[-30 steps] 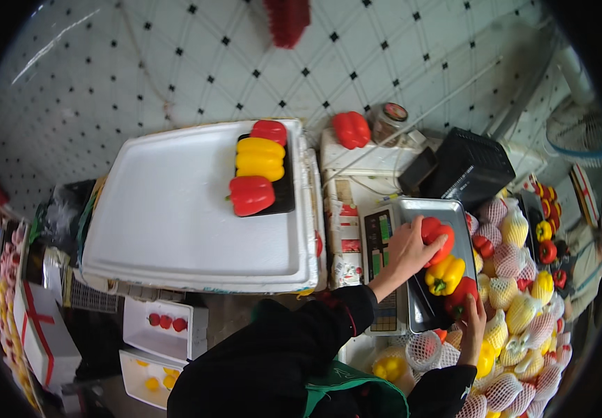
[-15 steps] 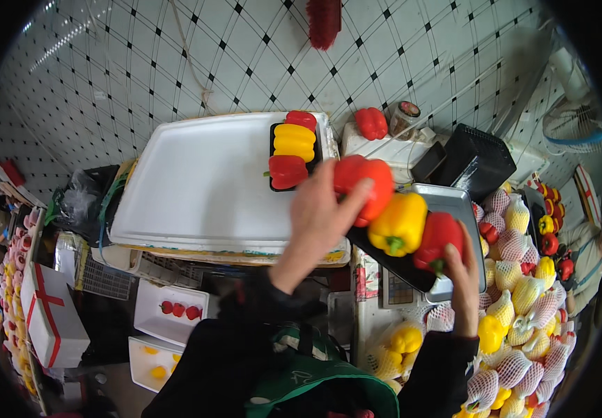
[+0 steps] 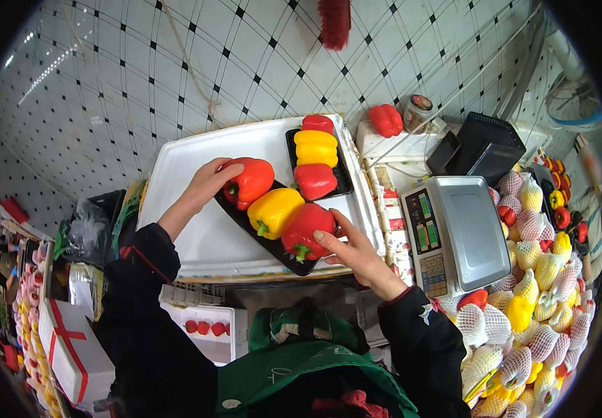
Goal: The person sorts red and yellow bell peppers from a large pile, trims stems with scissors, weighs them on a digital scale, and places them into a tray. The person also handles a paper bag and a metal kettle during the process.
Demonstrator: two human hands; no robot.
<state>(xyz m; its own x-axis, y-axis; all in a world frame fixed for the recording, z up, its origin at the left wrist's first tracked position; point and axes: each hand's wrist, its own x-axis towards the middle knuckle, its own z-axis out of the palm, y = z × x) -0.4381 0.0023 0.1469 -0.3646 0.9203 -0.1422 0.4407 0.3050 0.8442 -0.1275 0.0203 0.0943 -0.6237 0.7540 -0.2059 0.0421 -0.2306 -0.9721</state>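
OK — hands (image 3: 207, 184) on peppers (image 3: 275, 211), tray (image 3: 273, 246) ht. unclear

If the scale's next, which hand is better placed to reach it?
Right, I'd say. The right hand touches the red pepper at the end of the nearer black tray closest to the scale; the left hand is at the opposite end. Both hands are on peppers, though.
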